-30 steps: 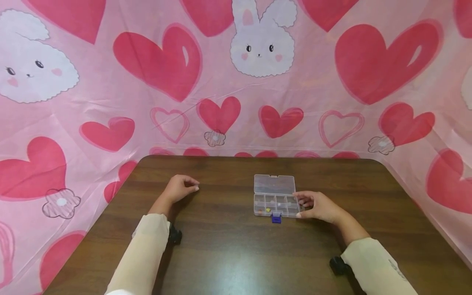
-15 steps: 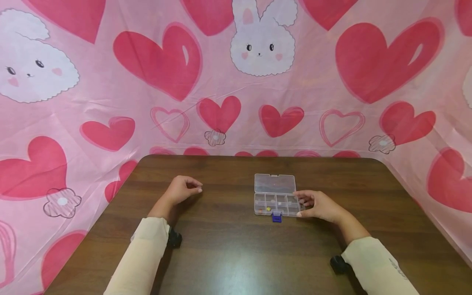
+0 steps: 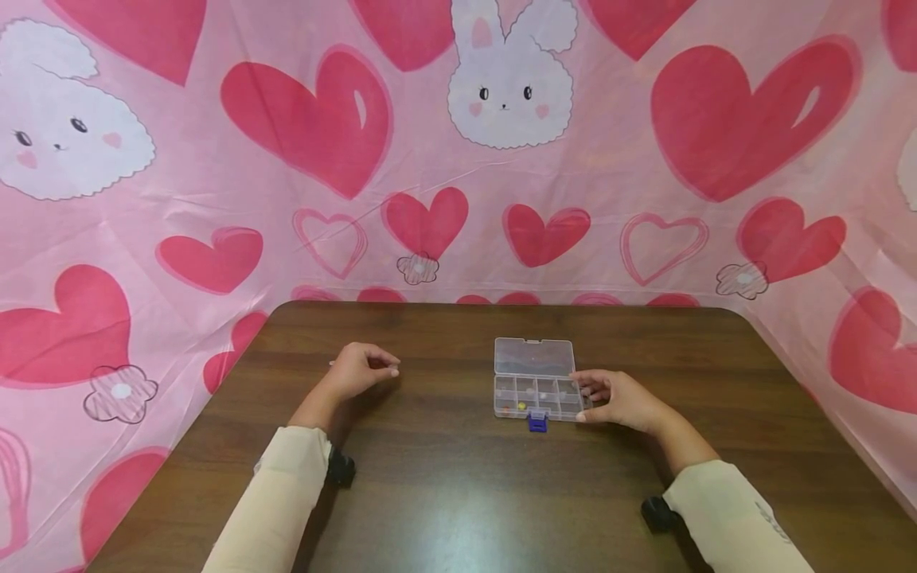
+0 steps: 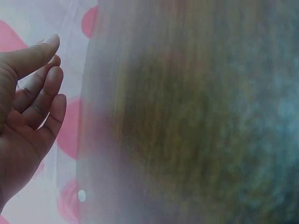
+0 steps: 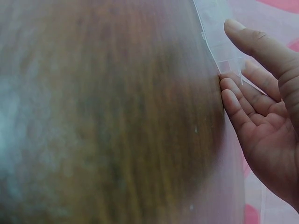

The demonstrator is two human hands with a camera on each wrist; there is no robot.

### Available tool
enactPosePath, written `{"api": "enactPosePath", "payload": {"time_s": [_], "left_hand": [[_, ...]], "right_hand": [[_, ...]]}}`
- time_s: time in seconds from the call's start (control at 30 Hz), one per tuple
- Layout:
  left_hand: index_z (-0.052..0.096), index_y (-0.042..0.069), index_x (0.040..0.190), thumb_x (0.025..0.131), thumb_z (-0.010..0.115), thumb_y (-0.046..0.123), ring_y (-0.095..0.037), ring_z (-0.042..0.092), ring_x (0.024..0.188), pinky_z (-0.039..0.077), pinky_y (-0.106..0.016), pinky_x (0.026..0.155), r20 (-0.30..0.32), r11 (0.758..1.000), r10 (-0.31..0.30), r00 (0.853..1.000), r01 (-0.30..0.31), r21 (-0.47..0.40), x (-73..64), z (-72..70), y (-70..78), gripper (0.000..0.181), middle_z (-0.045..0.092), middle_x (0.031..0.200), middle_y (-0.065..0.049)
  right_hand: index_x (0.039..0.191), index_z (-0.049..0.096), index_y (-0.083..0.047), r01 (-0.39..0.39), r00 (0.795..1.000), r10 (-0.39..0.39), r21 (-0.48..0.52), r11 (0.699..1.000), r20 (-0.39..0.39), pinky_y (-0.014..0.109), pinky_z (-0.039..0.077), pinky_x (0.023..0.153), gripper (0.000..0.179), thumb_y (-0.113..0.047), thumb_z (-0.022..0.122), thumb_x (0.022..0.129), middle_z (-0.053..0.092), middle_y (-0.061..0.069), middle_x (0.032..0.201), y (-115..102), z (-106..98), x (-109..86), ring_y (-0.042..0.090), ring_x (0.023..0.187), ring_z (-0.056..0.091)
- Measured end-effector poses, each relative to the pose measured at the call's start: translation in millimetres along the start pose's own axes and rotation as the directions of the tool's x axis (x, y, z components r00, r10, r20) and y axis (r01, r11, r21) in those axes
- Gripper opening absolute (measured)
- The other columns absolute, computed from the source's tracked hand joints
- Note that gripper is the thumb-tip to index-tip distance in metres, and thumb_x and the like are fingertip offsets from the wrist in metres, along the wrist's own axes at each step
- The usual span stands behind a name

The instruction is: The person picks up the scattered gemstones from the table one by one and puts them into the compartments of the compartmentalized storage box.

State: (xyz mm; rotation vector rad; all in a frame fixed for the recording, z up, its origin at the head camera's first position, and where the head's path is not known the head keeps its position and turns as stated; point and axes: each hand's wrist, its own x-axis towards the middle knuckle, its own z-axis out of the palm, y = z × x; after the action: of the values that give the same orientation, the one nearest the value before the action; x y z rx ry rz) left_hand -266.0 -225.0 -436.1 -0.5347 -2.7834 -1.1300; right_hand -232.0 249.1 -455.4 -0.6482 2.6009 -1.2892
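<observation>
A clear plastic compartment box (image 3: 528, 406) lies on the table, its lid (image 3: 533, 357) raised at the back and a blue latch (image 3: 537, 422) at its front. Small beads, among them a yellow bead (image 3: 521, 406), sit in some compartments. My right hand (image 3: 622, 404) grips the box's right end, thumb at the front corner and index finger farther back. Left of the box, my left hand (image 3: 356, 371) hovers over the table with thumb and index fingertips close together; I cannot tell whether something is between them. A small white piece (image 3: 332, 363) lies behind that hand.
The brown wooden table (image 3: 444, 461) has its far edge against a pink cloth (image 3: 609, 159) printed with hearts and rabbits. Black wrist cameras are strapped on both forearms.
My left hand has shifted slightly to the right, and the small white piece now shows on its left. My right hand and the box have stayed almost still.
</observation>
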Motion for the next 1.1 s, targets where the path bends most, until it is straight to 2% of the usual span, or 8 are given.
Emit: {"api": "enactPosePath", "payload": {"time_s": [0.47,0.8,0.97,1.1], "left_hand": [[0.077,0.004,0.097,0.081,0.081,0.012,-0.016,0.06,0.076,0.053,-0.029,0.072,0.006,0.998,0.039,0.999,-0.039,-0.04,-2.7,-0.5,8.3,0.019,0.072,0.088,-0.002],[0.077,0.005,0.096,0.08,0.081,0.011,-0.018,0.06,0.077,0.053,-0.031,0.073,0.027,0.998,0.034,0.999,-0.032,-0.062,-4.7,2.5,16.2,0.018,0.071,0.087,0.001],[0.077,0.004,0.094,0.079,0.081,0.008,-0.016,0.06,0.078,0.052,-0.03,0.072,0.022,0.994,0.094,0.995,-0.093,-0.055,-4.8,6.5,20.5,0.016,0.071,0.087,0.001],[0.078,0.004,0.093,0.078,0.081,0.006,-0.017,0.061,0.079,0.053,-0.033,0.073,0.021,0.99,0.13,0.991,-0.128,-0.065,-4.7,10.2,24.9,0.015,0.07,0.087,0.0]], "right_hand": [[0.128,0.058,0.004,0.013,1.0,-0.013,0.0,1.0,0.0,0.029,0.051,0.085,0.063,-0.017,0.085,0.076,0.063,0.015,0.114,1.1,0.1,0.5,0.027,0.1,0.057],[0.128,0.058,0.004,0.004,1.0,-0.004,-0.003,1.0,0.001,0.03,0.051,0.086,0.064,-0.017,0.085,0.075,0.063,0.015,0.115,0.8,0.1,0.6,0.027,0.101,0.057],[0.129,0.057,0.004,0.007,1.0,-0.007,-0.002,1.0,0.003,0.029,0.051,0.086,0.064,-0.018,0.085,0.076,0.063,0.015,0.116,0.6,0.1,0.5,0.027,0.101,0.057],[0.128,0.058,0.004,0.014,1.0,-0.014,-0.004,1.0,0.003,0.029,0.051,0.086,0.063,-0.018,0.085,0.076,0.063,0.015,0.115,0.6,0.1,0.3,0.027,0.101,0.057]]}}
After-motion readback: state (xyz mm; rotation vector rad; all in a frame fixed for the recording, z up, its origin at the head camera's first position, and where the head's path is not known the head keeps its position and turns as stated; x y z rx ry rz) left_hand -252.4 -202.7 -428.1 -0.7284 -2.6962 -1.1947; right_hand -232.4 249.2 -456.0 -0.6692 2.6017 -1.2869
